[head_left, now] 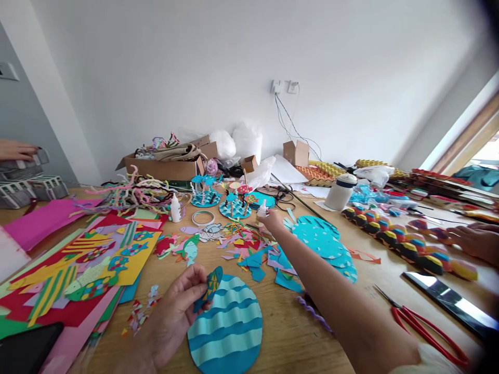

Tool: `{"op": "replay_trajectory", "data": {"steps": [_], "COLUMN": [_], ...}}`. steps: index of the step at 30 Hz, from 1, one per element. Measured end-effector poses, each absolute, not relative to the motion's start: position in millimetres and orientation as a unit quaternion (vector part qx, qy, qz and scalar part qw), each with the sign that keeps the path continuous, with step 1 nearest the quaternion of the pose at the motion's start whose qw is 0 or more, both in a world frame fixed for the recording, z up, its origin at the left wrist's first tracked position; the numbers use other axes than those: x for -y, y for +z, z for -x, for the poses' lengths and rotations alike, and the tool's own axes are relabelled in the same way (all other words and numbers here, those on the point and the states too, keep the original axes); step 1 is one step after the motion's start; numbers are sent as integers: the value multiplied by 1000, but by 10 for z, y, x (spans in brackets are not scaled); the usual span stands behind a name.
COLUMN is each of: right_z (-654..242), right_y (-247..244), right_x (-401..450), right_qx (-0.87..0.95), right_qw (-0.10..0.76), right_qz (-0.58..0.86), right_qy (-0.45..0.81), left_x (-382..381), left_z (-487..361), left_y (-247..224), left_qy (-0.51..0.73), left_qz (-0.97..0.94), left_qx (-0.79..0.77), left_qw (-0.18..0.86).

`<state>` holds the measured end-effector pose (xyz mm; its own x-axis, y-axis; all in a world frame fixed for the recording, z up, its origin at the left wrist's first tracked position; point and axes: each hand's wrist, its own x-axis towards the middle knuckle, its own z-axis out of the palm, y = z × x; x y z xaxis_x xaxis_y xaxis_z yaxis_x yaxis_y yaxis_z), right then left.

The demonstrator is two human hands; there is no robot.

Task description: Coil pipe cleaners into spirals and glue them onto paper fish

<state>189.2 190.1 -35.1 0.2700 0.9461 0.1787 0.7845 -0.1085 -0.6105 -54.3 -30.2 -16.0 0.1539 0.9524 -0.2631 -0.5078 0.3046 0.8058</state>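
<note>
Pinched in my left hand [181, 301] is a blue paper fish [212, 285] with yellow triangles, held over the upper left edge of a blue paper disc [226, 327] with wavy light-blue strips. My right arm stretches far across the table. At its end, my right hand [272, 223] has its fingers closed around a small glue bottle [263, 208] with a white nozzle; the back of the hand hides part of the grip. Coloured paper scraps [249, 246] and a stack of blue discs [317, 239] lie near that arm.
Paper fish sit on coloured sheets [146, 257] at left. Another glue bottle [175, 208], tape roll [203, 217] and finished fish stands [235, 206] are farther back. Red-handled scissors [421, 322] and a phone [448, 301] lie at right. Other people's hands [477, 241] show at both sides.
</note>
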Motion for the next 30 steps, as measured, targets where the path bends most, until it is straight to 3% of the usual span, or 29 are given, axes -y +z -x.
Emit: {"op": "replay_trajectory", "data": {"steps": [9,14,18,24,30], "right_z": [-1616,-1322,-1162,-1116,-1446], "right_y": [116,177,178,210,160], "right_x": [-1137,-277,104,184,220], "right_qx": [601,613,522,485,467], "right_qw": [458,446,431,403,447], "right_qz": [597,478,399,319,394], "right_qy": [270,443,618,707,654], "left_x": [242,287,336,363,406], "left_z": [594,536,464,410,623], "left_y": [-248,-183,-156,-75,118], "left_qy": [521,472,446,444,555], "left_qz": [-181,-152,-177,-264,-323], "left_qx": [-294,-261,-255,-285,-383], "left_qw": [780,828,840,807,664]}}
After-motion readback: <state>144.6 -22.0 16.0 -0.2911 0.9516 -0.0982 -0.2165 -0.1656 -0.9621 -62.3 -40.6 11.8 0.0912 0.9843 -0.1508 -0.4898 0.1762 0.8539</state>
